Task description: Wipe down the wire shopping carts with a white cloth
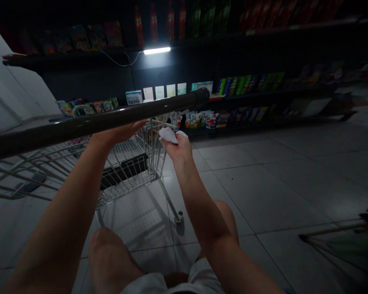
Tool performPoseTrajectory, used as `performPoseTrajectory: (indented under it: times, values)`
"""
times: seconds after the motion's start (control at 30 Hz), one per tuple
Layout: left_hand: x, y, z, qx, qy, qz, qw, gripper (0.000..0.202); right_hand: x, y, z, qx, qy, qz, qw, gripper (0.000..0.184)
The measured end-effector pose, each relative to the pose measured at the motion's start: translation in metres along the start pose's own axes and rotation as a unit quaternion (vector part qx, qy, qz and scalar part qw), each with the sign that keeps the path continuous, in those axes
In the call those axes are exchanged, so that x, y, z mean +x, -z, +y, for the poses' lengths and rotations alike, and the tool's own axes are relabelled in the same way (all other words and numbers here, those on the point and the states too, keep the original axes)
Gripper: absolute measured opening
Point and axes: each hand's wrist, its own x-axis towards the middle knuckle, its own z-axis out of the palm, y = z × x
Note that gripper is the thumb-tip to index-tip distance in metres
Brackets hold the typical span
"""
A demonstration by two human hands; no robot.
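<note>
A shopping cart (135, 179) of pale wire stands before me, its dark handlebar (88, 118) slanting across the view. My left hand (122, 132) reaches under and beyond the bar, beside the cart's wire side. The fingers that show are stretched out to the right; the bar covers the rest, and contact with the wire is unclear. To the right of the cart, my right hand (180, 148) is closed on a crumpled white cloth (168, 134), close to the cart's corner. The cloth sticks out past the fingers on both sides.
Dark shelves (171, 69) span the back, with bottles, snack packs and boxes. A lit tube lamp (157, 50) hangs there on a cable. One cart wheel (178, 217) rests on the tiled floor (282, 179). A thin-legged folding object (334, 241) stands at the lower right.
</note>
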Motion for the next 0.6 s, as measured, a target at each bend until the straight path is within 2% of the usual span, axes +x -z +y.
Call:
performPoseTrajectory:
  times: [0.07, 0.1, 0.17, 0.2, 0.23, 0.27, 0.3, 0.37, 0.4, 0.43, 0.5, 0.6]
  values:
    - [-0.002, -0.001, -0.001, -0.006, -0.014, 0.013, 1.0, 0.05, -0.021, 0.007, 0.003, 0.014, 0.027, 0.008, 0.999, 0.022]
    - [-0.003, -0.001, -0.002, -0.01, -0.018, 0.017, 1.0, 0.05, -0.034, 0.012, 0.005, 0.002, 0.061, 0.009, 0.998, 0.024]
    - [-0.006, 0.0, -0.003, -0.02, -0.019, 0.023, 0.999, 0.05, -0.056, 0.019, 0.01, -0.1, 0.189, -0.006, 0.977, 0.031]
    - [-0.007, 0.001, -0.003, -0.026, -0.019, 0.024, 0.999, 0.049, -0.063, 0.02, 0.01, -0.186, 0.263, -0.02, 0.947, 0.034]
    - [-0.009, 0.001, -0.003, -0.031, -0.02, 0.022, 0.999, 0.05, -0.067, 0.019, 0.008, -0.289, 0.33, -0.038, 0.898, 0.035]
    - [-0.01, 0.002, -0.003, -0.036, -0.023, 0.018, 0.999, 0.05, -0.067, 0.017, 0.006, -0.399, 0.386, -0.058, 0.83, 0.036]
    - [-0.01, 0.002, -0.003, -0.038, -0.028, 0.012, 0.999, 0.051, -0.065, 0.014, 0.002, -0.502, 0.424, -0.077, 0.75, 0.037]
    - [-0.011, 0.001, -0.004, -0.039, -0.042, -0.003, 0.998, 0.053, -0.054, 0.008, -0.005, -0.655, 0.451, -0.096, 0.598, 0.041]
    - [-0.01, 0.001, -0.004, -0.037, -0.05, -0.009, 0.998, 0.054, -0.048, 0.007, -0.007, -0.703, 0.451, -0.095, 0.542, 0.042]
    - [-0.01, 0.0, -0.004, -0.034, -0.054, -0.008, 0.998, 0.054, -0.043, 0.008, -0.007, -0.735, 0.45, -0.09, 0.5, 0.043]
    - [-0.008, -0.002, -0.004, -0.02, -0.048, 0.002, 0.999, 0.055, -0.036, 0.015, -0.005, -0.77, 0.45, -0.085, 0.445, 0.04]
    - [-0.007, -0.003, -0.002, 0.003, -0.028, 0.018, 0.999, 0.056, -0.034, 0.029, 0.001, -0.788, 0.459, -0.094, 0.399, 0.038]
